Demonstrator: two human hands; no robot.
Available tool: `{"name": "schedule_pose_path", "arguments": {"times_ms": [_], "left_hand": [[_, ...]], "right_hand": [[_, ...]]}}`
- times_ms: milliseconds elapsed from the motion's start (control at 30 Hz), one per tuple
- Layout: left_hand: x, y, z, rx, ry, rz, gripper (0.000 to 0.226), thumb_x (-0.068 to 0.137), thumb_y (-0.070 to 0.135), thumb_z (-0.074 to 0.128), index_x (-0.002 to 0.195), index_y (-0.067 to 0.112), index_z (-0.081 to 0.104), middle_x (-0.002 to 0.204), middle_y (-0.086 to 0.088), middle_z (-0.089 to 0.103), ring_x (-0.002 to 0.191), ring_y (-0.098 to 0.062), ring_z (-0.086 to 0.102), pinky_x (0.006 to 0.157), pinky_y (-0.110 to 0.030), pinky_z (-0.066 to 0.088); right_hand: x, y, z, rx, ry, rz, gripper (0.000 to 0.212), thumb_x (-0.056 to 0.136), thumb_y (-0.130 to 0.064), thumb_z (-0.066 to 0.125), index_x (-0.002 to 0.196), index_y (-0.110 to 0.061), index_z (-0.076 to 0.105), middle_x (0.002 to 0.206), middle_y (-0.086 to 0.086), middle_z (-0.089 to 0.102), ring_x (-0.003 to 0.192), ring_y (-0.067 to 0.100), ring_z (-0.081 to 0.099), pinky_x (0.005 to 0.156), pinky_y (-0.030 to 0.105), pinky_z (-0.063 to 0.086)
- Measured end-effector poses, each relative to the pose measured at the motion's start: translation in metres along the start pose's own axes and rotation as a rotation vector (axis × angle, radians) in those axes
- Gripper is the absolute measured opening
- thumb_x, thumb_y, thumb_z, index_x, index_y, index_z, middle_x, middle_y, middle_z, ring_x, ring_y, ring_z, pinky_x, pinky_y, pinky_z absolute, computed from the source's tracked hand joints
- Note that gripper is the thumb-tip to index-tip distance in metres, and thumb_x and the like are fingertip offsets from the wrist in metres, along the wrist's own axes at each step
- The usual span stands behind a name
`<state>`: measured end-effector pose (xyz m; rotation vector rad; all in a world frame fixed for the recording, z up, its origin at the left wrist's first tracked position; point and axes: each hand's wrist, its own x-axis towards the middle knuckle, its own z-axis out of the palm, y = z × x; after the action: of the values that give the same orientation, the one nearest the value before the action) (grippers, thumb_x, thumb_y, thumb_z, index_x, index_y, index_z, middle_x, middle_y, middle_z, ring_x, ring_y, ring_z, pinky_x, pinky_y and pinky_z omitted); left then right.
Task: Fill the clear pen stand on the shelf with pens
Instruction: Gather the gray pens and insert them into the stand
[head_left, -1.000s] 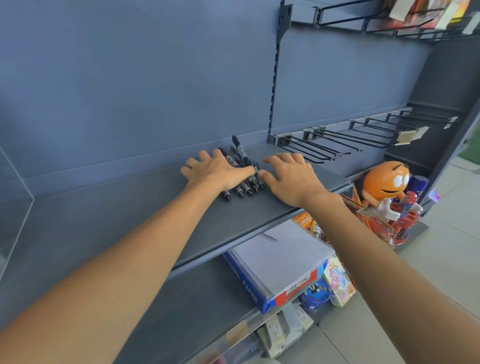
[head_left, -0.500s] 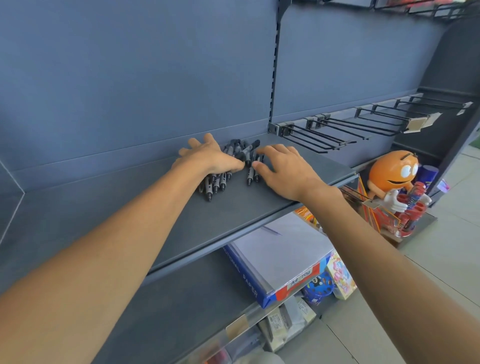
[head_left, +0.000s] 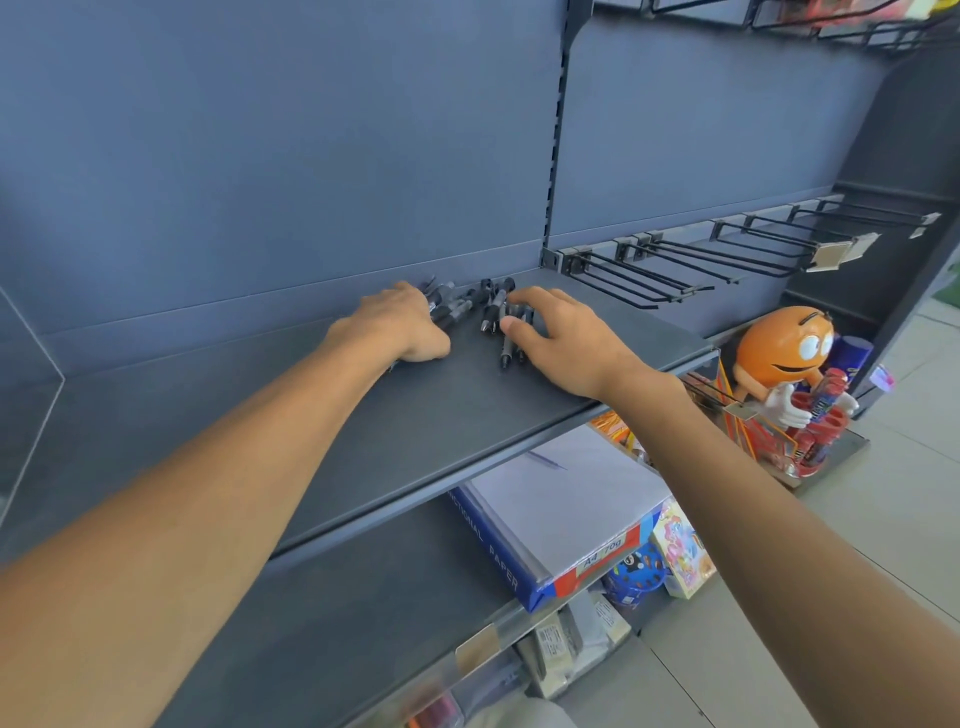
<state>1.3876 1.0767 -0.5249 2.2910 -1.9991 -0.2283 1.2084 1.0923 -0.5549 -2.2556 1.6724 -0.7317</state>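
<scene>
I'm splitting the pens (head_left: 493, 312) now: my left hand (head_left: 397, 327) fingers are grasping a bunch and sliding it toward 9 o'clock, my right hand (head_left: 563, 340) fingers are released.

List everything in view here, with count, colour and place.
pens: roughly ten, black and grey, on the shelf at the hands
clear stand: one, transparent, far left, mostly cropped
shelf: one, dark grey, centre
wire hooks: several, black, back panel on the right
paper ream: one, blue and red, lower shelf
orange figure: one, low on the right
left hand: grips a bunch of pens
right hand: fingers spread over other pens
</scene>
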Motion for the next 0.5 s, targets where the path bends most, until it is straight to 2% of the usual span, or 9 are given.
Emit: {"name": "schedule_pose_path", "arguments": {"times_ms": [67, 100, 167, 233, 367, 500], "left_hand": [[0.000, -0.003, 0.001, 0.004, 0.032, 0.049, 0.038, 0.087, 0.025, 0.056, 0.117, 0.004, 0.046, 0.115, -0.012, 0.051, 0.115, -0.035, 0.049, 0.077, -0.034, 0.039], [0.000, -0.005, 0.002, 0.002, 0.042, 0.069, 0.025, 0.086, 0.024, 0.056, 0.101, 0.006, 0.048, 0.104, -0.011, 0.050, 0.107, -0.035, 0.051, 0.075, -0.034, 0.039], [-0.001, -0.008, 0.002, -0.015, 0.050, 0.086, 0.019, 0.083, 0.023, 0.056, 0.079, 0.008, 0.043, 0.087, -0.007, 0.049, 0.092, -0.033, 0.049, 0.071, -0.033, 0.039], [-0.005, -0.011, 0.002, 0.000, 0.080, 0.088, 0.019, 0.083, 0.022, 0.056, 0.075, 0.011, 0.042, 0.077, -0.005, 0.047, 0.087, -0.031, 0.048, 0.069, -0.033, 0.037], [-0.014, -0.024, 0.000, 0.045, 0.155, 0.079, 0.015, 0.083, 0.019, 0.054, 0.075, 0.011, 0.043, 0.073, -0.004, 0.045, 0.085, -0.030, 0.047, 0.069, -0.032, 0.034], [-0.019, -0.046, -0.012, -0.106, 0.110, 0.054, 0.015, 0.080, 0.015, 0.050, 0.070, 0.010, 0.040, 0.073, -0.009, 0.054, 0.074, -0.031, 0.052, 0.057, -0.030, 0.035]], "right_hand": [[-0.001, -0.003, 0.001, 0.012, -0.004, -0.006, 0.044, 0.102, -0.038, 0.044, 0.142, -0.020, 0.044, 0.138, 0.010, 0.049, 0.126, 0.027, 0.046, 0.101, 0.031, 0.035], [-0.001, -0.004, 0.002, 0.016, -0.007, -0.008, 0.044, 0.102, -0.038, 0.045, 0.142, -0.020, 0.044, 0.138, 0.010, 0.049, 0.126, 0.027, 0.046, 0.101, 0.031, 0.035], [-0.003, -0.006, 0.003, 0.016, -0.015, -0.011, 0.044, 0.102, -0.038, 0.044, 0.142, -0.020, 0.043, 0.137, 0.010, 0.049, 0.125, 0.027, 0.046, 0.100, 0.031, 0.035], [-0.004, -0.008, 0.004, -0.002, -0.023, -0.016, 0.045, 0.102, -0.039, 0.044, 0.143, -0.020, 0.043, 0.135, 0.010, 0.050, 0.125, 0.027, 0.046, 0.101, 0.033, 0.036], [-0.004, -0.010, 0.004, -0.094, -0.001, -0.015, 0.046, 0.102, -0.042, 0.042, 0.142, -0.020, 0.043, 0.134, 0.010, 0.051, 0.128, 0.029, 0.042, 0.102, 0.039, 0.039], [-0.006, -0.016, 0.008, -0.092, -0.007, -0.010, 0.047, 0.101, -0.042, 0.043, 0.142, -0.018, 0.044, 0.136, 0.011, 0.051, 0.129, 0.030, 0.042, 0.103, 0.038, 0.037]]}}
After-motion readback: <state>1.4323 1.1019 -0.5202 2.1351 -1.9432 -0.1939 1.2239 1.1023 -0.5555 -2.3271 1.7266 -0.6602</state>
